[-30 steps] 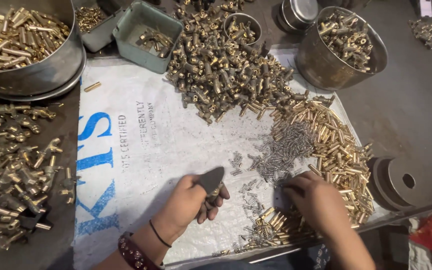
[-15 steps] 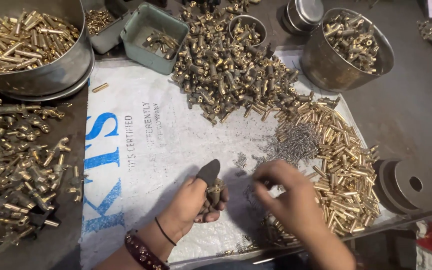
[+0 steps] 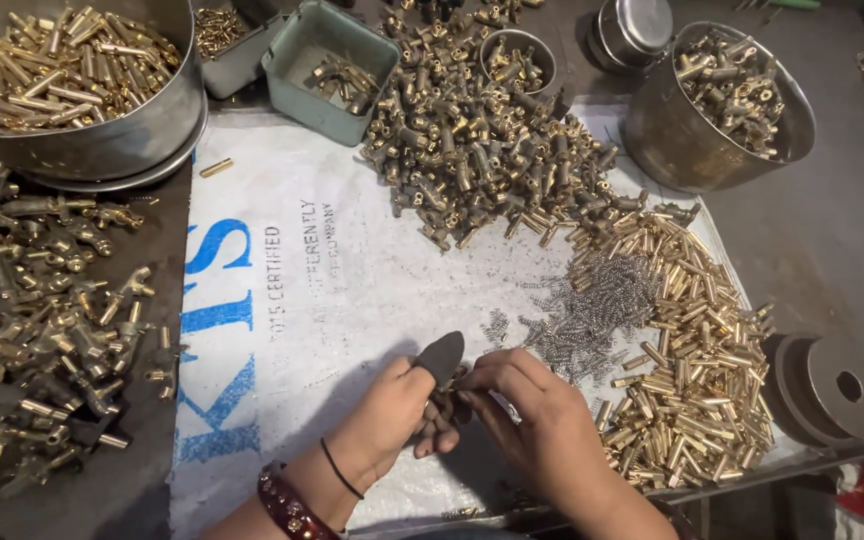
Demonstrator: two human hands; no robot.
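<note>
My left hand [image 3: 387, 415], with a dark grey cover [image 3: 442, 355] over its thumb, grips a small dark brass fitting [image 3: 449, 402] low over the white printed sack [image 3: 332, 270]. My right hand [image 3: 542, 430] meets it from the right, fingertips pinched at the same fitting. Whatever small piece the right fingers carry is hidden. A red bangle and a black band sit on my left wrist. Just right of my hands lie a heap of short brass tubes [image 3: 697, 360] and a scatter of small steel springs [image 3: 592, 310].
A large pile of brass fittings [image 3: 472, 150] lies at the sack's far edge. Steel bowls of brass parts stand at back left [image 3: 142, 130] and back right [image 3: 672, 140], green trays [image 3: 297, 85] between them. Larger brass fittings [image 3: 42, 320] cover the left side. Round discs [image 3: 832, 390] sit right.
My right hand has come left from the brass tube heap and now meets my left hand at the fitting. My left hand has stayed nearly in place.
</note>
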